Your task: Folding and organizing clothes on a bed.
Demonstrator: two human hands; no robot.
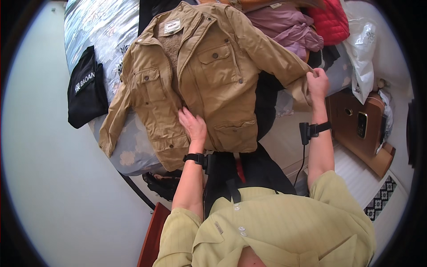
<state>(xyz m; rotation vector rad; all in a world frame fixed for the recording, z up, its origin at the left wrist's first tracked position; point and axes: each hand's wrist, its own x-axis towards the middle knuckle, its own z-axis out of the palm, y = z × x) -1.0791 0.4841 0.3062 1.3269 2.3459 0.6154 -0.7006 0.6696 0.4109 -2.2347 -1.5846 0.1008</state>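
A tan jacket (220, 96) with a fleece lining, snap buttons and flap pockets lies spread front up over the edge of a bed. My right hand (317, 85) pinches the cuff end of the sleeve on the right and holds it out from the jacket. With fingers slightly spread, my left hand (193, 125) rests on the jacket's front opening near the lower middle; nothing is seen gripped in it. The other sleeve hangs down at the left, over the bed's edge.
On the flowered bedding (128, 153) lie a folded black garment (87, 90) with lettering, mauve clothing (283, 30) and a red quilted garment (330, 21). A white plastic bag (362, 56) hangs at the right above a brown safe-like box (357, 116) with a keypad.
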